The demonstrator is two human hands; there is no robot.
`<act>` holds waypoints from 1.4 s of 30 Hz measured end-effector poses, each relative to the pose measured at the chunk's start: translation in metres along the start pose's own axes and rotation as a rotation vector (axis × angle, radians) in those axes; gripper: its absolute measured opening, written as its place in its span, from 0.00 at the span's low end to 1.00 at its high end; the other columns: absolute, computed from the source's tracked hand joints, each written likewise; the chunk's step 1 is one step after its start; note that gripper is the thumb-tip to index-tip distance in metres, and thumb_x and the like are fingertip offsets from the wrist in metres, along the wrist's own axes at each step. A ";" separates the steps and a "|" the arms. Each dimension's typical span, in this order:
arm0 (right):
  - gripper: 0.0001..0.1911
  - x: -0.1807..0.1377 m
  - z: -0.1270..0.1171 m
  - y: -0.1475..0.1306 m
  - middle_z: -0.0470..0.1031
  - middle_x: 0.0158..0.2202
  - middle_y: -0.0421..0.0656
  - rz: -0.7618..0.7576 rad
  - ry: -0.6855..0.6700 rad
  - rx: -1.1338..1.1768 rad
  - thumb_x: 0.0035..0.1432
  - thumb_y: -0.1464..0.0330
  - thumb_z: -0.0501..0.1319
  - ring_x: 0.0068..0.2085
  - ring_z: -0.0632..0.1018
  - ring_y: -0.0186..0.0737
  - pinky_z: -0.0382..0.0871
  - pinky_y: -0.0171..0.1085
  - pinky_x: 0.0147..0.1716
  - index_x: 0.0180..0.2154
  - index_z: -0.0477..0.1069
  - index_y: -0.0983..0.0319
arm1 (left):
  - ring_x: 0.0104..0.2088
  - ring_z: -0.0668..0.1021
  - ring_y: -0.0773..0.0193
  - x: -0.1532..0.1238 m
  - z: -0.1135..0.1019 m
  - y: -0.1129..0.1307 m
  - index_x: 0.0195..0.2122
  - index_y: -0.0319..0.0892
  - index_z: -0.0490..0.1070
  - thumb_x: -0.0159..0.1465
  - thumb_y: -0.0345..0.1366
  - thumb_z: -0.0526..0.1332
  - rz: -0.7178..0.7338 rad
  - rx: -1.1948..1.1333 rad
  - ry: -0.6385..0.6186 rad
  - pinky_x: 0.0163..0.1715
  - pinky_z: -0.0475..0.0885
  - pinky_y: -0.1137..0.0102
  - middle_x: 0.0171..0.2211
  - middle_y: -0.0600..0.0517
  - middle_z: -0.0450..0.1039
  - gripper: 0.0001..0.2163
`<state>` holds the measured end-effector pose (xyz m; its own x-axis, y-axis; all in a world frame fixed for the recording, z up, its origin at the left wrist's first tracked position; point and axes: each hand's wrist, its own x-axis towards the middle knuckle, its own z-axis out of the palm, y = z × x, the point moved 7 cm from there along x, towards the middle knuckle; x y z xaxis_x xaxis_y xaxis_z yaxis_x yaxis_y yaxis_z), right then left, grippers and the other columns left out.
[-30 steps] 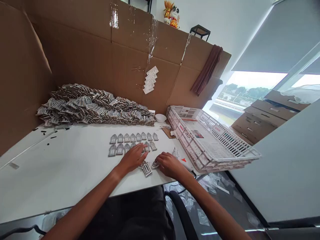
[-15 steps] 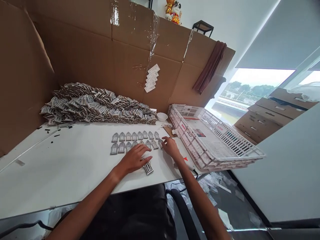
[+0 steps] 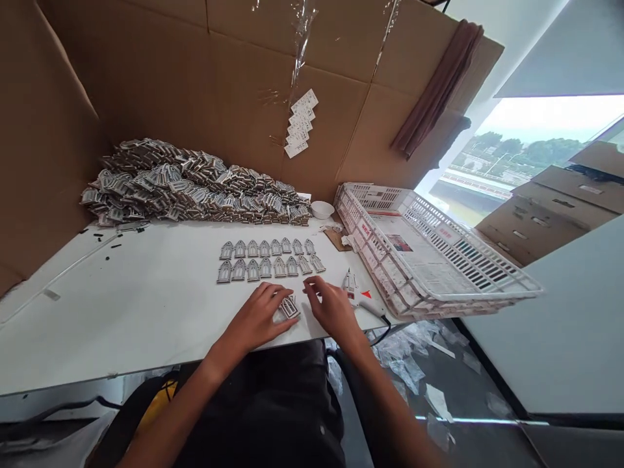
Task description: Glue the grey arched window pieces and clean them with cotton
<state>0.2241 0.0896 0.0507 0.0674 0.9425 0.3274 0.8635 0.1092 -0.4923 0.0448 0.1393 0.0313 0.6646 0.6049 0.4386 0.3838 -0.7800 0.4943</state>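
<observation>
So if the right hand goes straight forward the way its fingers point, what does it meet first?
Probably the nearer row of small grey arch-shaped pieces; the right hand points up-left toward them across bare table.

Two rows of small cut-outs [image 3: 269, 259] lie on the table [image 3: 146, 312]; a big pile [image 3: 190, 195] is behind them, a basket [image 3: 429, 260] to the right.

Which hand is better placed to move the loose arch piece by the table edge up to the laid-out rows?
Left, probably. The left hand already has its fingertips on the loose arch piece. The right hand lies flat beside it, nearer the glue gun. The rows lie just beyond both.
</observation>
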 end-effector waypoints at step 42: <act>0.17 0.038 0.069 -0.095 0.88 0.40 0.40 0.006 -0.221 0.313 0.80 0.65 0.55 0.37 0.86 0.40 0.73 0.36 0.39 0.62 0.76 0.56 | 0.71 0.74 0.40 -0.099 -0.073 -0.071 0.56 0.55 0.78 0.76 0.50 0.59 -0.276 0.354 0.140 0.64 0.77 0.42 0.67 0.50 0.78 0.14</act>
<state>0.1106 0.1371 0.0542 -0.0667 0.9851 0.1583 0.6670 0.1620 -0.7272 -0.0949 0.1464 0.0073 0.4230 0.7944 0.4360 0.7453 -0.5786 0.3312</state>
